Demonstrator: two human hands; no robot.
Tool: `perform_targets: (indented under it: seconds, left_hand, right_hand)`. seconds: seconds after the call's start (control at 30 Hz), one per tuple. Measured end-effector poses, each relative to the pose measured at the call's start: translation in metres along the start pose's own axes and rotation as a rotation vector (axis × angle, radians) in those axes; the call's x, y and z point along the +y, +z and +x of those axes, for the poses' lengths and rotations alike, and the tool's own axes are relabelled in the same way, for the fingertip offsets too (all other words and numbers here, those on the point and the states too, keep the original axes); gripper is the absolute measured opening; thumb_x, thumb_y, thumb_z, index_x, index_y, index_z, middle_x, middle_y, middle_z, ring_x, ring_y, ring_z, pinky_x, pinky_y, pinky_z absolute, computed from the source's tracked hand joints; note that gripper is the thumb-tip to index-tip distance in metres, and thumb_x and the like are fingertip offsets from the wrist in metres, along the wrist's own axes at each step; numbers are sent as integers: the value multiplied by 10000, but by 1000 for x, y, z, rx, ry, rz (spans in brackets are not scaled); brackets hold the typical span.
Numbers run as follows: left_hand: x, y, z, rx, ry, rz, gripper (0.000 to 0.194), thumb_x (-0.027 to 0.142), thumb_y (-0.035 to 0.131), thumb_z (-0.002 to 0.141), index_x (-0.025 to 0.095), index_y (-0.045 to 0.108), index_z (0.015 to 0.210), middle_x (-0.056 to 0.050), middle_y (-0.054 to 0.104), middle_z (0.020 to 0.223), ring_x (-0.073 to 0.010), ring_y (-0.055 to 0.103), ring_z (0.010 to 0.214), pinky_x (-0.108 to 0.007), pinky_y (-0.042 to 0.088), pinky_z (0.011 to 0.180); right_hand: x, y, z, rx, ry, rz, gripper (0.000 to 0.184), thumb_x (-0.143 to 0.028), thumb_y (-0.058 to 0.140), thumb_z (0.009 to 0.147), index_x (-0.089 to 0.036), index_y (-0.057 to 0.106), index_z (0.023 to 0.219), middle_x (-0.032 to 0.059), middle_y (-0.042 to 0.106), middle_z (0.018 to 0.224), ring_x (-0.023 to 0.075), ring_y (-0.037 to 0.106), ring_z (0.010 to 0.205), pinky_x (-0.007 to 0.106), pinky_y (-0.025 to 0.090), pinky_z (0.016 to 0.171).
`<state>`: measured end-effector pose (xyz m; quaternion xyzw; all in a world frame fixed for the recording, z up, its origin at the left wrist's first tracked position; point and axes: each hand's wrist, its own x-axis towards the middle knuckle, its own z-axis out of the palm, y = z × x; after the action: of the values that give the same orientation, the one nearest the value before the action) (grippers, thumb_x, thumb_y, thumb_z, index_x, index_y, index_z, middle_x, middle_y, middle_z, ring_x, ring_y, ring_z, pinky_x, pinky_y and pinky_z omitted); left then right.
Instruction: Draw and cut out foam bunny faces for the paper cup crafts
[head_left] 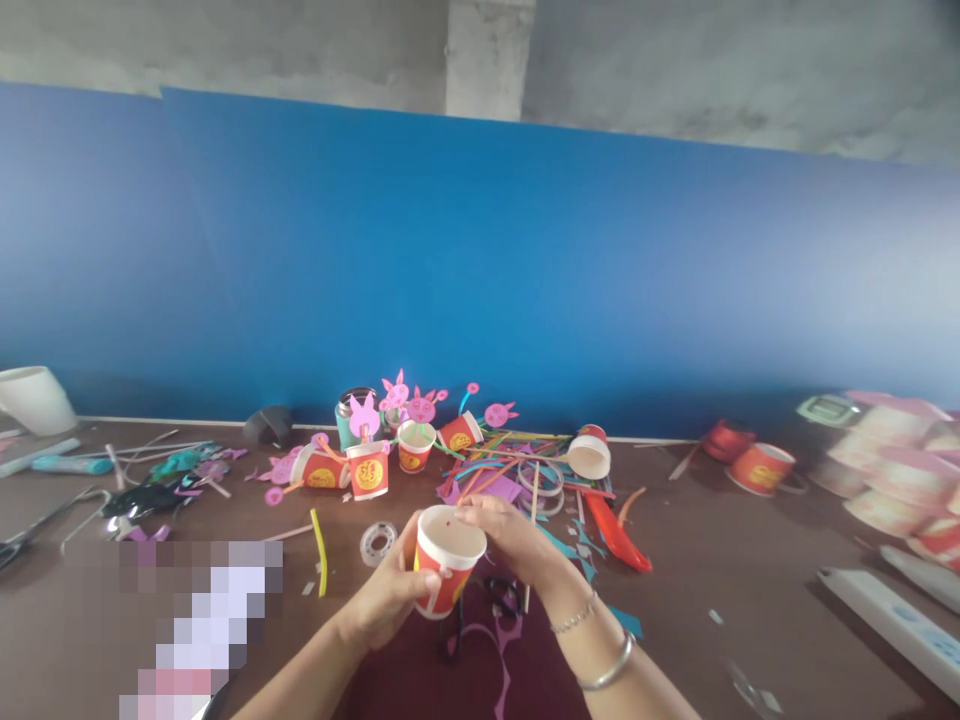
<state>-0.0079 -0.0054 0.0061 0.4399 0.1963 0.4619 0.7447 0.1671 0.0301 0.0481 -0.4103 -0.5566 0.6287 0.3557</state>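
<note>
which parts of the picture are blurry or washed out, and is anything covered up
In the head view, the pale pile at far right is smeared; again in the head view, the blue partition pales towards both sides; a pixelated patch covers part of the head view's lower left; the held paper cup looks sharper in that same head view.

A red-and-yellow paper cup [451, 562] — white-rimmed, mouth up — sits between the left hand [386, 592] and right hand [511, 535].
</note>
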Motion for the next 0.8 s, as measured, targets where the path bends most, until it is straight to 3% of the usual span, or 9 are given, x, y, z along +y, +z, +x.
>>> perform_targets:
  seconds: [0.1, 0.3, 0.4, 0.5, 0.63, 0.7, 0.77, 0.8]
  left_hand:
    - [1, 1, 1, 38, 47, 95, 592, 317, 811, 644, 218, 530, 1155, -70, 612, 1061, -227, 559, 961, -316, 413, 834]
    - [-8, -2, 8, 145, 138, 160, 445, 256, 801, 656, 231, 479, 962, -17, 612, 960, -180, 592, 850, -287, 454, 745]
    - [-10, -6, 11, 213, 226, 237, 464, 220, 802, 645, 240, 464, 962, -37, 605, 1067, -222, 585, 1000, -323, 456, 830]
    - [-10, -4, 11, 265, 249, 363, 673, 172, 826, 581, 233, 464, 1145, -93, 563, 1238, -270, 519, 1159, -373, 401, 964]
    - [-7, 1, 10, 401, 150, 419, 554, 184, 829, 574, 155, 582, 1069, -95, 682, 1019, -256, 618, 968, -346, 448, 890]
    - [-5, 2, 10, 456, 116, 309, 471, 216, 821, 610, 134, 617, 1027, -97, 705, 953, -239, 641, 898, -319, 476, 832]
    - [-2, 2, 10, 467, 94, 122, 405, 272, 791, 672, 129, 629, 1015, -107, 709, 970, -236, 654, 896, -309, 500, 801]
    - [-1, 2, 10, 465, 79, 23, 367, 300, 769, 703, 127, 634, 997, -111, 710, 976, -235, 664, 887, -310, 515, 782]
  right_hand:
    - [-3, -6, 1, 104, 31, -121, 160, -289, 640, 698, -152, 637, 781, -35, 569, 601, 86, 466, 525, 206, 337, 513]
    - [-7, -10, 3, 341, -141, -445, 56, -194, 581, 647, -155, 622, 646, -19, 591, 561, 106, 501, 494, 208, 363, 478]
    - [-10, -9, 7, 412, -135, -495, 59, -182, 553, 647, -164, 607, 632, -19, 588, 541, 114, 514, 465, 210, 372, 457]
    - [-14, -4, 11, 412, -138, -553, 49, -173, 568, 646, -163, 600, 610, -23, 580, 530, 112, 512, 456, 206, 367, 457]
    - [-19, -3, 9, 316, -222, -576, 244, -325, 516, 814, -158, 644, 690, 5, 621, 579, 137, 551, 513, 224, 383, 501]
    - [-21, -13, 2, 379, -170, -758, 319, -353, 426, 891, -165, 667, 801, 45, 677, 686, 178, 615, 622, 251, 412, 566]
    - [-20, -26, -7, 508, 93, -1160, 265, -273, 406, 901, -203, 662, 904, 70, 714, 869, 219, 653, 836, 285, 433, 689]
    - [-18, -33, -11, 537, 197, -1219, 252, -246, 426, 883, -175, 667, 890, 123, 715, 901, 271, 656, 876, 333, 436, 708]
